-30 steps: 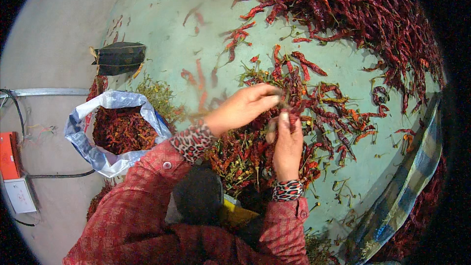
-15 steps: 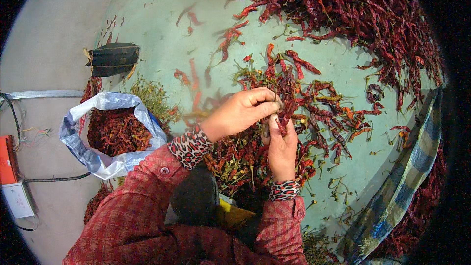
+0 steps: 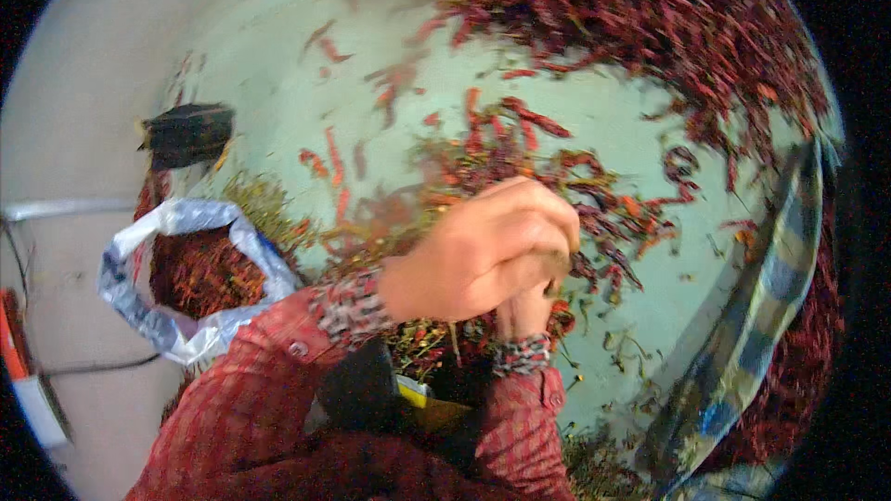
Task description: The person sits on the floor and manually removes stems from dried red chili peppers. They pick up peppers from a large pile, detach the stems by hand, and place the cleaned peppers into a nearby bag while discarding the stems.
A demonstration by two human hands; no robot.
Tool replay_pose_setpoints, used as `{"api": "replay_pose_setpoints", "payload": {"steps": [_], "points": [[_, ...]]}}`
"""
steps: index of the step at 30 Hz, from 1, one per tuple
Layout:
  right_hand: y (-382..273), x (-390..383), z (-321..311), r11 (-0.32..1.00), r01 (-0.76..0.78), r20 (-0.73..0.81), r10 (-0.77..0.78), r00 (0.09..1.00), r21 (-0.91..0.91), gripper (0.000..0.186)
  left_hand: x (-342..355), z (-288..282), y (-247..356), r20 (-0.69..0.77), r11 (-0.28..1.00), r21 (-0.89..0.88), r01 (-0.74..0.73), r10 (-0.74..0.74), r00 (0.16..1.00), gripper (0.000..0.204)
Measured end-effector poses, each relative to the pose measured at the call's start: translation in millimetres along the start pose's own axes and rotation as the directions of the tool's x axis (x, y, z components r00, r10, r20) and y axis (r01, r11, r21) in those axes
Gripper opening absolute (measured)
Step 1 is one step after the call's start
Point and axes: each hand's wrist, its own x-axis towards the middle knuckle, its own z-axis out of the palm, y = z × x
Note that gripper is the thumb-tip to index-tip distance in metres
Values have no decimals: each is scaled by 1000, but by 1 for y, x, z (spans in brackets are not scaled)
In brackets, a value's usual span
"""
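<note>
Bare left hand (image 3: 483,246), fingers curled, has swung over the bare right hand (image 3: 525,313), masking the handling between them; how tightly either closes, and on what, cannot be told; slender, wrinkled, dark-red dried chillies (image 3: 536,119) lie beyond on pale-green floor (image 3: 687,306).

And here we are in what looks like a produce-sorting workspace: a great heap of dried red chillies (image 3: 631,46) sprawls over the pale green surface (image 3: 687,306), an open white-and-blue bag (image 3: 200,341) brims red, checked woven sheeting (image 3: 742,362) edges the right!
</note>
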Motion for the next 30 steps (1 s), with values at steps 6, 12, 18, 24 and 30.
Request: {"api": "replay_pose_setpoints", "payload": {"steps": [6,12,18,24,30], "points": [[-13,-4,15,987,0,51,-8,999,160,19,-5,-40,-151,57,756,588,287,-393,918,45],[-20,-4,5,978,-45,108,24,994,202,13,5,11,-149,337,825,565,12,-244,909,30],[-34,0,-1,929,122,-29,-120,992,349,11,41,47,-114,308,884,464,-57,-101,946,19],[-42,8,-7,925,147,-275,-49,960,351,15,176,142,-115,316,706,552,-444,316,895,35],[-45,8,-11,933,149,-289,-51,956,327,16,190,150,-148,494,497,776,-389,-95,864,27]]}}
